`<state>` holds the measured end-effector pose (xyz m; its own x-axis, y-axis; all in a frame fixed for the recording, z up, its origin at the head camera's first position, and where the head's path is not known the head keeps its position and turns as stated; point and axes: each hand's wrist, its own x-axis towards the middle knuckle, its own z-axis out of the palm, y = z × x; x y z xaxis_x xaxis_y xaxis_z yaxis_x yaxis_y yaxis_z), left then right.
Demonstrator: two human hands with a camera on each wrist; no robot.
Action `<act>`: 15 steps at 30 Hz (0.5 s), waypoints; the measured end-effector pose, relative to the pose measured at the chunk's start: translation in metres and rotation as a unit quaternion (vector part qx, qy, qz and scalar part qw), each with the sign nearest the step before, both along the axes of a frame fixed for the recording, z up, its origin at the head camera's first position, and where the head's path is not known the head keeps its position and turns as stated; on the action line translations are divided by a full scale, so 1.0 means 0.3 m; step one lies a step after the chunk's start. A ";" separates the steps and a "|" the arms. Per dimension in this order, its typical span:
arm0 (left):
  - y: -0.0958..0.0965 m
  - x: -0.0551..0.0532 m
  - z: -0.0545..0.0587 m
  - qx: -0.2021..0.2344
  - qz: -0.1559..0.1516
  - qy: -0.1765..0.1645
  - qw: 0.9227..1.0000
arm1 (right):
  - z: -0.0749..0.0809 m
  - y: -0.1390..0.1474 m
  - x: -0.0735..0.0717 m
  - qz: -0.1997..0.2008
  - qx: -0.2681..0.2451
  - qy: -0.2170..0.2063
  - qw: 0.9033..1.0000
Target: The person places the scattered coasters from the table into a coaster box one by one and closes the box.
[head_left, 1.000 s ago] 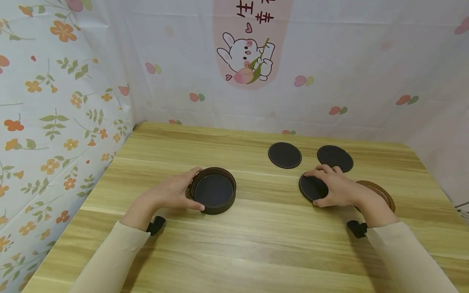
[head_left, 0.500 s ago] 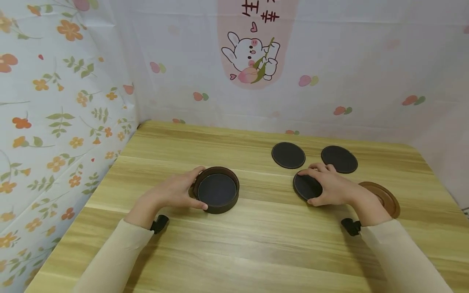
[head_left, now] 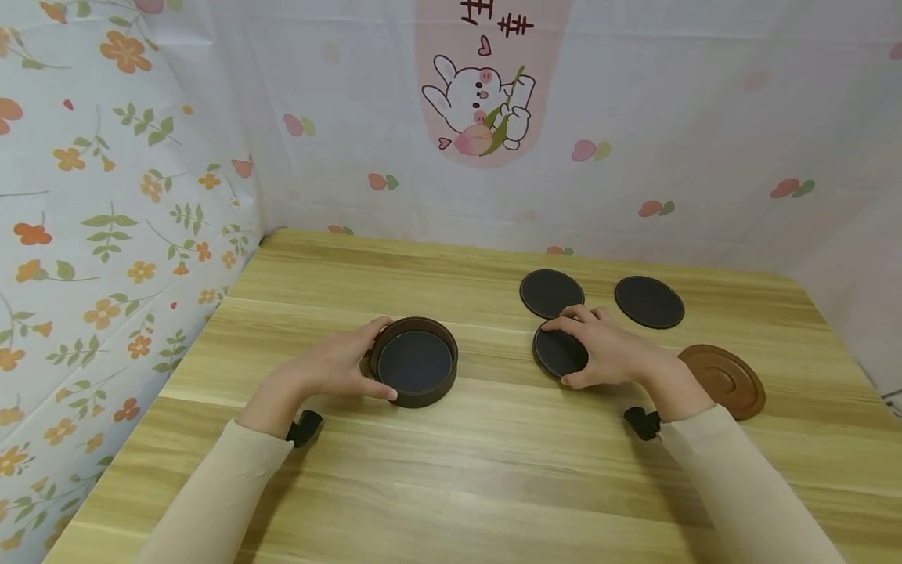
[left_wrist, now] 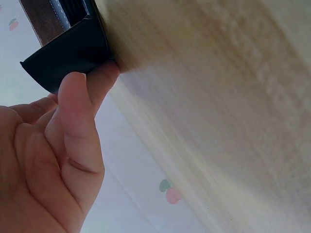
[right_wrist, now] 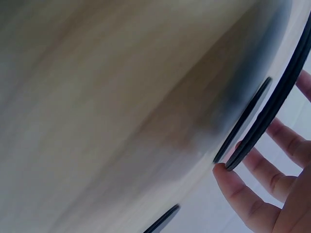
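My left hand [head_left: 347, 364] grips the left side of a round, dark brown leather coaster holder [head_left: 444, 384], thumb at the front and fingers behind. Inside the holder lies a black disc [head_left: 414, 362]. To the right, my right hand [head_left: 609, 348] pinches a round black coaster [head_left: 559, 352] by its edge, thumb in front and fingers at the back. In the right wrist view this held coaster [right_wrist: 272, 107] is off the table, and its edge shows a line like two layers. The left wrist view shows the holder's wall [left_wrist: 73, 53] against my fingertips.
Two more black coasters, a left one [head_left: 552, 292] and a right one [head_left: 649, 301], lie flat behind my right hand. A brown round lid-like disc with a raised ring [head_left: 722, 381] lies right of my right wrist. A printed cloth [head_left: 338, 94] hangs behind the wooden table [head_left: 451, 486].
My right hand has moved left with the black coaster, toward the holder, uncovering more of the brown disc. My left hand keeps its grip on the holder in place.
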<state>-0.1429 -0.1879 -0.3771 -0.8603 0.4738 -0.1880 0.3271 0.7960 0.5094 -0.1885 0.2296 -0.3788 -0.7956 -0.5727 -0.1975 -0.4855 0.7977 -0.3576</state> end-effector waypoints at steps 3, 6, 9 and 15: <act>0.001 0.000 0.003 -0.003 0.001 -0.002 1.000 | -0.005 -0.024 -0.006 0.011 -0.004 0.002 1.000; 0.003 0.001 0.004 -0.005 0.000 -0.002 1.000 | -0.008 -0.047 -0.010 0.019 -0.004 0.003 1.000; 0.005 0.002 0.004 -0.009 0.003 -0.007 1.000 | -0.004 -0.075 -0.012 0.028 -0.007 0.004 1.000; 0.000 0.001 0.003 -0.016 0.007 -0.014 1.000 | 0.012 -0.133 -0.015 0.031 -0.015 -0.008 0.999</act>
